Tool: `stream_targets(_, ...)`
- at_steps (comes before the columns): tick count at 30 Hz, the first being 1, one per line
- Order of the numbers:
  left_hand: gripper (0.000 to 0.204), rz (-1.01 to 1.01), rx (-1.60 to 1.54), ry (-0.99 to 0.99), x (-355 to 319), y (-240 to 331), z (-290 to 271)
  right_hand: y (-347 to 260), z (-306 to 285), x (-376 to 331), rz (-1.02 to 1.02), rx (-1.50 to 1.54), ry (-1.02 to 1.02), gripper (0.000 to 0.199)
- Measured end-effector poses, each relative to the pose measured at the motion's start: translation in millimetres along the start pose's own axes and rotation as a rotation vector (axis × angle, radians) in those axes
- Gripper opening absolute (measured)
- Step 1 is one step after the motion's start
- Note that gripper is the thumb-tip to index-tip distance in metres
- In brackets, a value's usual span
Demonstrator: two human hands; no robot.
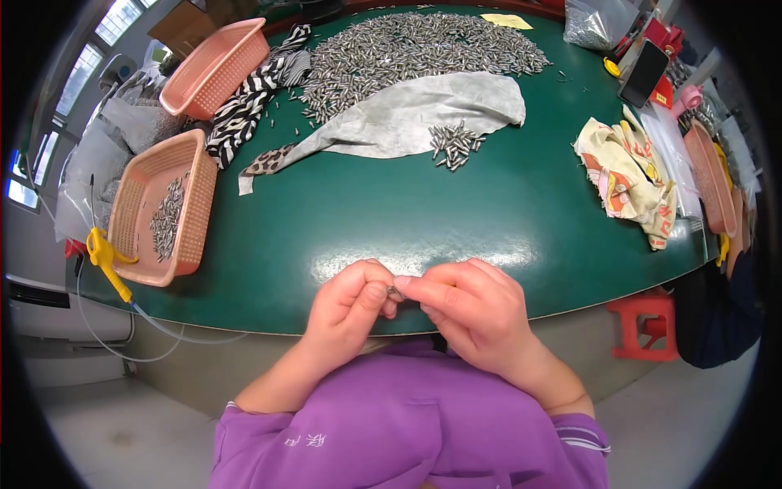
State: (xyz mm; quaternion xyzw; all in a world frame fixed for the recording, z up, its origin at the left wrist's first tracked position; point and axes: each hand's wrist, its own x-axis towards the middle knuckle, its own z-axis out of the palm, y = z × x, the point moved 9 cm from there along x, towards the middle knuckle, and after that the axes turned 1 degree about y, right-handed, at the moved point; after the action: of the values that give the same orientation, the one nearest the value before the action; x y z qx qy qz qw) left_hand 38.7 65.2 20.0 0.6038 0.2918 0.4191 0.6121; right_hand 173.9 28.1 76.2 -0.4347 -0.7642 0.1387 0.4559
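My left hand [350, 303] and my right hand [474, 303] meet at the near edge of the green table. Both are closed, thumbs and fingertips pinched together around a small metal part [393, 290]. Only a bit of that part shows between the fingers, so its shape is mostly hidden. Ahead of my hands a small heap of silvery metal pins [456, 147] lies partly on a grey cloth [375, 122]. Behind the cloth spreads a far larger heap of the same kind of pins [423, 49].
At the left, a pink basket [205, 208] holds some pins, with another pink basket [254, 41] behind it. A yellow air gun [106, 261] hangs by the left edge. At the right lie a patterned cloth [623, 183] and a phone [644, 73]. A red stool [643, 326] stands below.
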Motion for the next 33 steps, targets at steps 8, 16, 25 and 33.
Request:
stream_targets(8,0.019,-0.001,0.021,0.004,1,0,1,-1,0,1,0.007,0.021,-0.012,0.043)
stream_targets(16,0.023,-0.064,0.019,-0.019,0,-2,0,-7,2,2,-0.08,-0.167,0.012,0.044)
stream_targets(25,0.024,-0.059,0.008,-0.031,0,-1,2,-1,-2,1,-0.029,-0.022,0.04,0.039)
stream_targets(33,0.023,-0.028,0.04,-0.01,0,0,0,-2,1,1,-0.002,0.026,-0.016,0.041)
